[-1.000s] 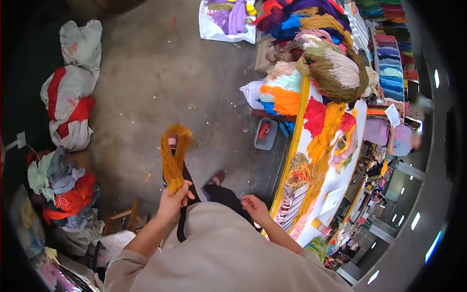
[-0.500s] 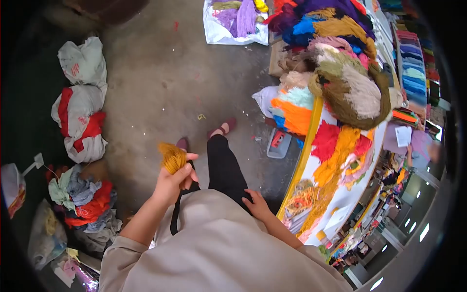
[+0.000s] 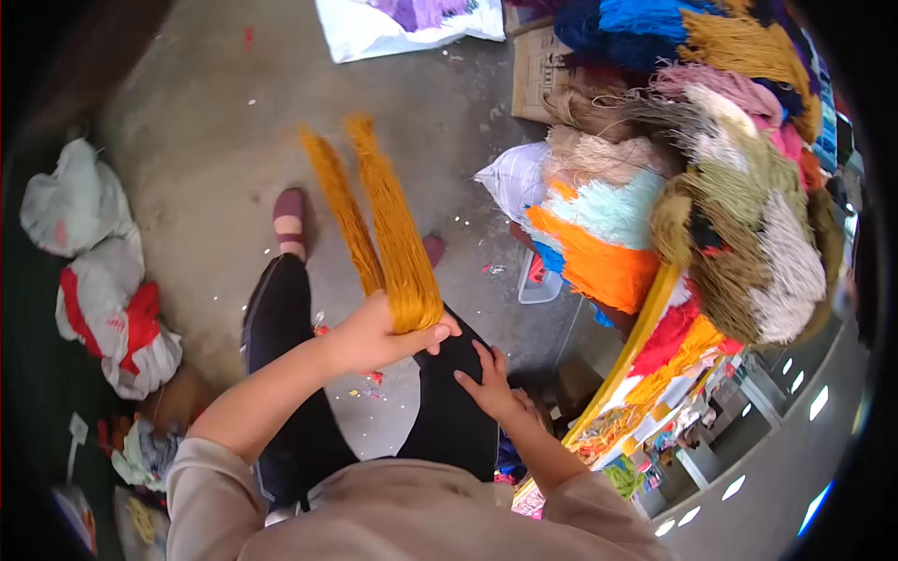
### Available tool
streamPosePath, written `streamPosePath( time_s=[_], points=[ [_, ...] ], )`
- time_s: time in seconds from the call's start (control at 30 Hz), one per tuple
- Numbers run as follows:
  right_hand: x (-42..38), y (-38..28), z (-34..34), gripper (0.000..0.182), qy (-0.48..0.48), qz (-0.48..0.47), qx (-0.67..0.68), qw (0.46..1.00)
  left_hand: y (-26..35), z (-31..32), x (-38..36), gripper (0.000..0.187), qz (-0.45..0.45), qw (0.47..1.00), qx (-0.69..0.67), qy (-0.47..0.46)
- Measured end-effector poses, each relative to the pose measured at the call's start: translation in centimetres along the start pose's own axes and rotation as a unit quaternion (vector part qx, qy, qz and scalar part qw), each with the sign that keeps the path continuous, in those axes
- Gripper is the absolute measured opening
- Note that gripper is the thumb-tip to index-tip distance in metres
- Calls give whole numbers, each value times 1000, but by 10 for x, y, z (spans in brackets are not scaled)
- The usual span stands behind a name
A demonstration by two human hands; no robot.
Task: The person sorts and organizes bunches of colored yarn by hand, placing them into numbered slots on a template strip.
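Observation:
My left hand [image 3: 388, 335] is closed around a hank of mustard-yellow yarn [image 3: 398, 243], gripping it at its bend. Two long bundles of strands stretch from the grip over the floor, one thicker than the other. My right hand [image 3: 488, 381] rests near my right thigh on the black trousers [image 3: 440, 402], fingers apart and holding nothing. Beyond it on the right runs a table with a yellow edge [image 3: 622, 360], and orange yarn [image 3: 599, 262] hangs over its near end.
Heaped yarn in olive [image 3: 739, 252], pale mint [image 3: 613, 210] and blue [image 3: 645, 28] covers the table. A cardboard box [image 3: 541, 75] and a grey plastic bin [image 3: 540, 283] stand beside it. White sacks [image 3: 75, 201] line the left side. Another white bag [image 3: 374, 33] with purple yarn lies ahead.
The yarn, bunched in my left hand before, now extends in two long bundles. That hand has moved rightward, close to my right hand. My legs have shifted and the table appears nearer.

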State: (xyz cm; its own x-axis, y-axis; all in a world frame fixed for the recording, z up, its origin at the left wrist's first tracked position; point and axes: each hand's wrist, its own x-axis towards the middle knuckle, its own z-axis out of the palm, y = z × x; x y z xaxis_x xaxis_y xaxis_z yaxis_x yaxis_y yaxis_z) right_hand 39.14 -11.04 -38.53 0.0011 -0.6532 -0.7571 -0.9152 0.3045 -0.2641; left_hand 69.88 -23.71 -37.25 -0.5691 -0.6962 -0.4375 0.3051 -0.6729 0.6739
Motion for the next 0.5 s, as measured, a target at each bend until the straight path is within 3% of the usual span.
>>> streamPosePath(
  time_s=[0.1,0.2,0.27,0.33,0.37,0.43,0.5],
  points=[
    [31,-6,1,58,49,45,10,998,-27,-44,38,18,42,992,119,-31],
    [51,-16,-11,53,59,47,38,996,-68,-79,58,17,-35,992,115,-26],
    [62,-19,-17,53,88,40,-9,995,-57,-93,64,14,-70,981,147,-107],
    [71,-15,-18,53,105,59,-21,992,-52,-98,58,11,-99,985,28,-137],
    [76,-12,-20,53,115,65,-21,991,-48,-105,53,18,-176,970,-18,-166],
    [84,0,-18,52,139,75,-10,987,-26,-119,62,18,-148,969,4,-200],
    [89,17,-13,52,179,78,21,981,-6,-133,67,18,-255,948,-63,-180]
  ],
)
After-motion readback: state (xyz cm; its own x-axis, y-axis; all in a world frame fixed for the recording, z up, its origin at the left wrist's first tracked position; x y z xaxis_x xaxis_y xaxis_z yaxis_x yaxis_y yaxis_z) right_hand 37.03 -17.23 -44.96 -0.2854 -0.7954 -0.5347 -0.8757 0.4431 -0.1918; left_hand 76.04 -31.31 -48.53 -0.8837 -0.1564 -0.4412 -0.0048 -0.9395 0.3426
